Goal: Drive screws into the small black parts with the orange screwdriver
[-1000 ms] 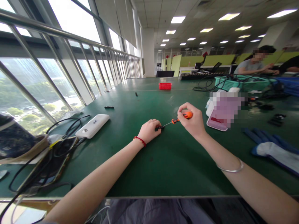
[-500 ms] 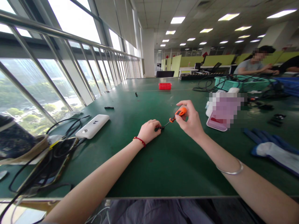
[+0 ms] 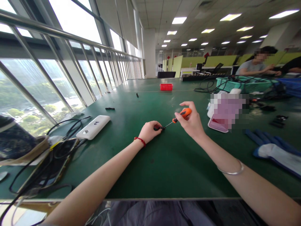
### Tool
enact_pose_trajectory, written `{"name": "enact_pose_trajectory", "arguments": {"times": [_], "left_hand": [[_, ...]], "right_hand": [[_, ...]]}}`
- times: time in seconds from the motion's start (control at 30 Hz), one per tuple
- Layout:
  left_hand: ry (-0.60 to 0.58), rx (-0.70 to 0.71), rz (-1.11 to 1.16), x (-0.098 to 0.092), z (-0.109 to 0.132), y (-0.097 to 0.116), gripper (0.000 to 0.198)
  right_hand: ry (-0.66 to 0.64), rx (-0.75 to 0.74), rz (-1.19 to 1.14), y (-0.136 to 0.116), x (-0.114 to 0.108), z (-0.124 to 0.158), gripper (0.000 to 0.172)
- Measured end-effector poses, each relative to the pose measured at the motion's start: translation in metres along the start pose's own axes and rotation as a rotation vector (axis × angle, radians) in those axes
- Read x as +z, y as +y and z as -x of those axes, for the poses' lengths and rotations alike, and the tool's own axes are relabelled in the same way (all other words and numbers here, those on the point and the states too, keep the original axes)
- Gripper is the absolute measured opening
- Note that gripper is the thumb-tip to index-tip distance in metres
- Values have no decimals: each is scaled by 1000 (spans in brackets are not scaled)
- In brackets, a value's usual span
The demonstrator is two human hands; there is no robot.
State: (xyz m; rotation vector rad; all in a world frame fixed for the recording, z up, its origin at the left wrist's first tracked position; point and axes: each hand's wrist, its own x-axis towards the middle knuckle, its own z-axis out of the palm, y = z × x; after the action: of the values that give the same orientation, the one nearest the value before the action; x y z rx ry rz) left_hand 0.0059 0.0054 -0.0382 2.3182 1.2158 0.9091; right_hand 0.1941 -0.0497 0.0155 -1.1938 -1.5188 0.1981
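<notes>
My left hand (image 3: 150, 131) is closed around a small black part (image 3: 161, 128), pinching it just over the green table (image 3: 150, 175). What kind of part it is I cannot make out, since the fingers cover much of it. An orange and black screwdriver (image 3: 184, 114) is gripped in my right hand (image 3: 191, 121) by its handle, with the index finger raised off it. The shaft slants down to the left, and its tip meets or nearly meets the black part's right end.
A white power bank (image 3: 94, 127), a phone (image 3: 57, 163) and cables lie left. Farther back are a red tray (image 3: 166, 87) and small black pieces (image 3: 110, 108). Blue-white gloves (image 3: 277, 153), a pink-screened device (image 3: 219, 122) and a green basket (image 3: 246, 84) are right. Another person (image 3: 256, 64) sits beyond.
My right hand and the screwdriver have shifted slightly to the right. The black part has turned a little in my left hand, which stays almost in place.
</notes>
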Motion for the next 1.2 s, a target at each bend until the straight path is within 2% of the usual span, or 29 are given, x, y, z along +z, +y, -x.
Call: {"name": "enact_pose_trajectory", "arguments": {"times": [0.13,0.3,0.43,0.53,0.7,0.77,0.83,0.93,1.1,1.2], "left_hand": [[-6,-12,31,-1,0,1,15],[-11,-24,44,-1,0,2,15],[-8,-22,46,-1,0,2,14],[-10,-21,47,-1,0,1,15],[-16,-11,48,-1,0,1,15],[-15,-10,49,-1,0,1,15],[-15,-9,47,-1,0,1,15],[-18,-5,34,-1,0,0,15],[-21,-7,30,-1,-1,-1,15],[-17,-3,27,-1,-1,0,14]], "right_hand": [[-25,-33,-32,1,0,-1,18],[-14,-30,-71,1,0,0,39],[-18,3,-13,1,1,0,22],[-33,-51,-44,1,1,0,18],[19,-139,21,0,-1,2,38],[33,-124,79,-1,-1,2,34],[29,-76,101,-2,-1,2,22],[1,-53,48,-2,0,2,16],[8,-86,-10,0,2,2,42],[-16,-6,27,0,3,2,27]]}}
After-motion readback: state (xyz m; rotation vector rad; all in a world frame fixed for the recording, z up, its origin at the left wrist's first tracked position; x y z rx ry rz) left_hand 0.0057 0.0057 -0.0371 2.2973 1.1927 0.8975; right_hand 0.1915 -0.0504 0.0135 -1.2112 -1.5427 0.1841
